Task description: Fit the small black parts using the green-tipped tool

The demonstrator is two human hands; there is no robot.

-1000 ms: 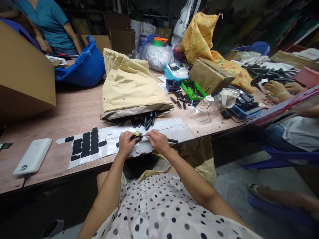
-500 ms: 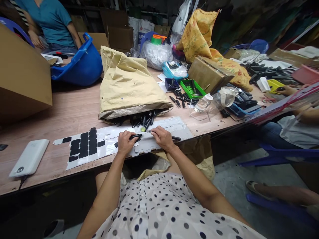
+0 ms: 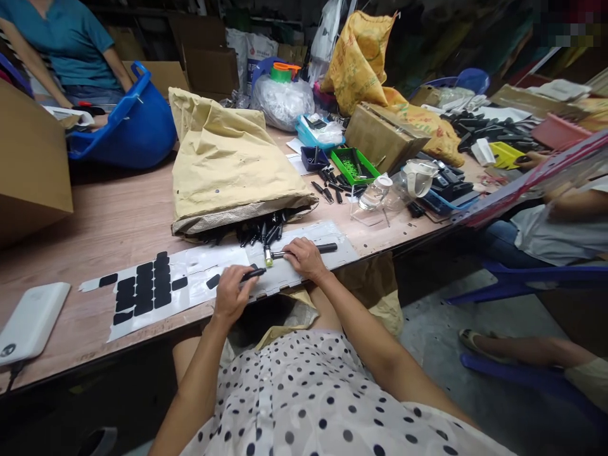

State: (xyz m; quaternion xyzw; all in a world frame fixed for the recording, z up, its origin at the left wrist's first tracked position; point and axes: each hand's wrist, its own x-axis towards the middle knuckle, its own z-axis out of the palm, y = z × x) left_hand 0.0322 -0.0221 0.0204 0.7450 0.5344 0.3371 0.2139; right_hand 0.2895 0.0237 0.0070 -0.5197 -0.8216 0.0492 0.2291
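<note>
In my right hand (image 3: 304, 258), closed around the shaft, is a small hammer (image 3: 327, 247) with a black grip and a yellow-green tipped head. The hammer head is close to the tip of a slim black pen-shaped part (image 3: 253, 273), which my left hand (image 3: 232, 294) pinches between thumb and fingers. Both hands are over a grey board (image 3: 339, 237) at the table's front edge. A white sheet (image 3: 190, 259) bearing several black rounded pads (image 3: 144, 288) lies to the left. Behind the hands, black parts (image 3: 263, 231) spill from the mouth of a tan sack (image 3: 232, 164).
A white power bank (image 3: 35, 320) with a cable lies at far left. A cardboard box (image 3: 33, 158) and a blue basket (image 3: 142, 126) stand behind it. To the right are a green tray (image 3: 339, 155), a clear bottle (image 3: 375, 193) and a plastic jug (image 3: 418, 177). Other people sit nearby.
The hammer has turned, so its head now shows side-on with the yellow-green tip downward. My left hand and the black part have moved slightly down and left; the whole view has shifted a little.
</note>
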